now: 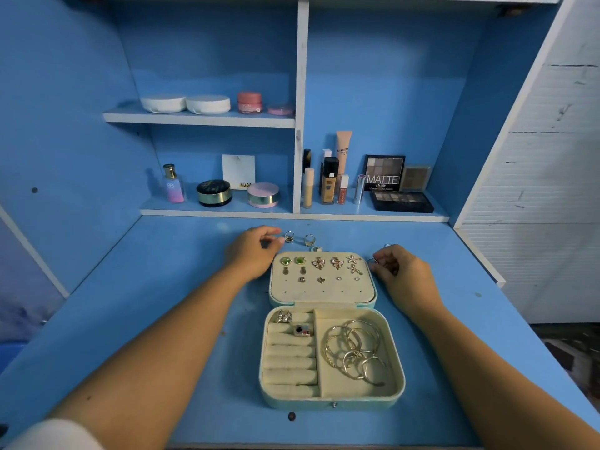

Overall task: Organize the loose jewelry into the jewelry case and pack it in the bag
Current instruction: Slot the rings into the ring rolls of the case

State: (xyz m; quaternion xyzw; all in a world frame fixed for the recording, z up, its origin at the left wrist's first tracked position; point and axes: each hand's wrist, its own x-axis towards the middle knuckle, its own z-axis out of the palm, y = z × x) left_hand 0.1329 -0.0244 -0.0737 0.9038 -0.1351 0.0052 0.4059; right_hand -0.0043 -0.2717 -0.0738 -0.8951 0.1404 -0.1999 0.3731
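The mint jewelry case (pixel 397 381) lies open on the blue desk. Its cream lid panel (pixel 321 292) holds several earrings. Two rings (pixel 302 331) sit in the ring rolls, and several gold bangles (pixel 354 350) fill the right compartment. Loose rings (pixel 309 239) lie on the desk behind the lid. My left hand (pixel 253 251) rests left of the lid, thumb and finger apart, just short of the nearest loose ring (pixel 289 237). My right hand (pixel 399 274) is curled at the lid's right corner, fingertips pinching a small ring (pixel 372 261). Another ring (pixel 388 245) lies just beyond it. No bag is in view.
Shelves at the back hold cosmetics: compacts (pixel 214 192), bottles (pixel 328 183), eyeshadow palettes (pixel 402 201) and jars (pixel 249 102). A white divider (pixel 300 125) splits the shelves. The desk's right edge (pixel 480 254) meets a white wall.
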